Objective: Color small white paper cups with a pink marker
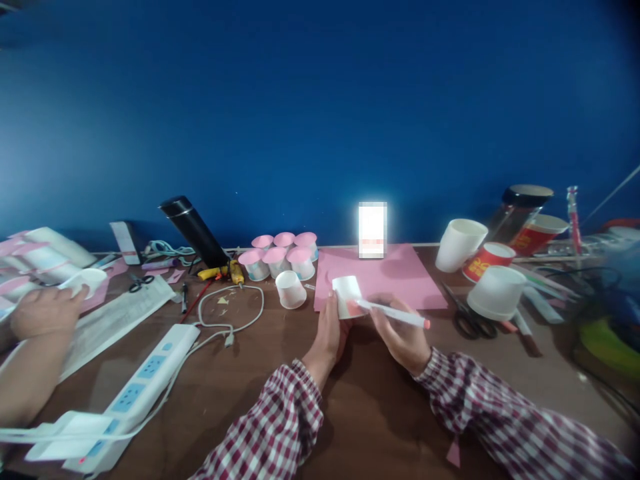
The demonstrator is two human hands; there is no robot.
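My left hand (329, 331) is closed round a small white paper cup (347, 291), which it holds just above the near edge of a pink sheet of paper (405, 277). In my right hand (401, 335) is a white marker pen (395, 313) with a pinkish-red end. The pen's tip meets the cup's side, where a pale reddish patch shows. To the left stands another white paper cup (291, 291). Behind that one, several cups with pink tops (276, 257) are grouped together.
On the left, another person's hand (45, 313) holds a white cup. A power strip (145, 380) with cables lies nearby. A black thermos (193, 230) leans at the back. To the right are scissors (473, 323), white cups (497, 293) and red cups (489, 261). A bright blurred rectangle (373, 230) stands behind.
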